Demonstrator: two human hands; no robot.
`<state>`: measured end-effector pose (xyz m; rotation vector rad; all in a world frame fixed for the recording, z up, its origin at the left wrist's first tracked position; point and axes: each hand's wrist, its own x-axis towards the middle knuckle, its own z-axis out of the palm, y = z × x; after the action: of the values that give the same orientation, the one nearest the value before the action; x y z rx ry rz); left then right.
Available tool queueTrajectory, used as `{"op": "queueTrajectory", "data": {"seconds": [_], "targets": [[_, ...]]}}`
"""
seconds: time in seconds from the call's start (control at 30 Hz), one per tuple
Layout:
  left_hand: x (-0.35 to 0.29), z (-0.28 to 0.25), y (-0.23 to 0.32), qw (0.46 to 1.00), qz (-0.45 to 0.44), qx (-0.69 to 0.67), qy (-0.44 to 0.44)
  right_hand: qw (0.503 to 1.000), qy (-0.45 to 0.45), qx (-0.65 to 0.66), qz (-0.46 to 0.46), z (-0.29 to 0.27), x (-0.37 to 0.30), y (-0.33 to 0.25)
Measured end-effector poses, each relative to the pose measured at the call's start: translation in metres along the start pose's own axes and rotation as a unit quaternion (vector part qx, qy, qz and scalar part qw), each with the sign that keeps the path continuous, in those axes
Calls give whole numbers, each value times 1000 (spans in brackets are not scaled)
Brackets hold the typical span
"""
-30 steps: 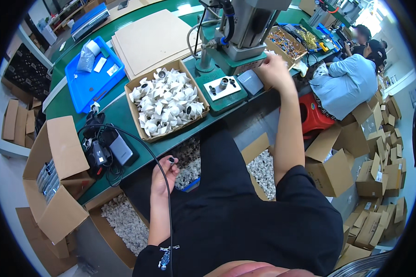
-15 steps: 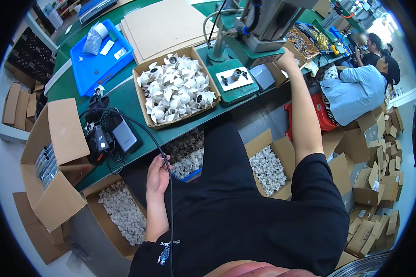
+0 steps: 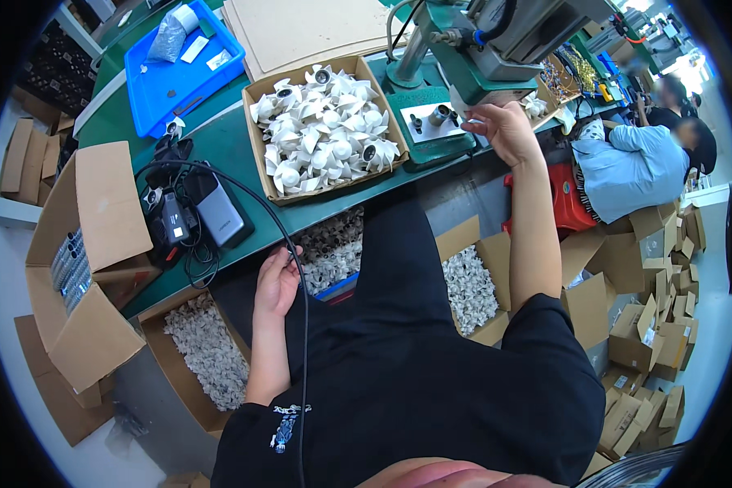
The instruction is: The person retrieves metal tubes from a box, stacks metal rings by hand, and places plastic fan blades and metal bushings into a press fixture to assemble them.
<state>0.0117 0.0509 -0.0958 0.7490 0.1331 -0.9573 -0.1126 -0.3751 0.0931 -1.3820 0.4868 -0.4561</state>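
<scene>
My right hand (image 3: 504, 134) is beside the green bench press (image 3: 496, 81), just right of a white metal plate (image 3: 429, 134) with a dark cylindrical post (image 3: 440, 115). Its fingers are apart and bent towards the post, and no held thing shows. Below the bench edge, my left hand (image 3: 277, 285) is palm up beside a black cable (image 3: 303, 325). Its fingers are curled, with a small dark thing at the tips that I cannot make out. A cardboard box of white fan impellers (image 3: 325, 134) sits on the bench between the hands and the far side.
A blue tray (image 3: 142, 106) and cardboard sheets (image 3: 301, 37) lie farther back. A power bank (image 3: 222, 213) stands left on the bench. Boxes of small white parts (image 3: 207, 350) (image 3: 469, 289) flank my legs. To the right are a red stool (image 3: 565, 199) and a seated person in light blue (image 3: 630, 167).
My right hand has come back from behind the press head to beside the metal plate, its fingers now visible. The left hand stays by the cable. The whole view has shifted slightly.
</scene>
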Motion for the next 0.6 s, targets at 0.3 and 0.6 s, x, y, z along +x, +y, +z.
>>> {"op": "queueTrajectory", "data": {"seconds": [0.3,0.6], "targets": [[-3,-12,0,1000,8,-11,18,999,7,21,28,8,0,3],[3,-15,-2,1000,-2,-20,18,998,25,27,46,15,-1,11]]}}
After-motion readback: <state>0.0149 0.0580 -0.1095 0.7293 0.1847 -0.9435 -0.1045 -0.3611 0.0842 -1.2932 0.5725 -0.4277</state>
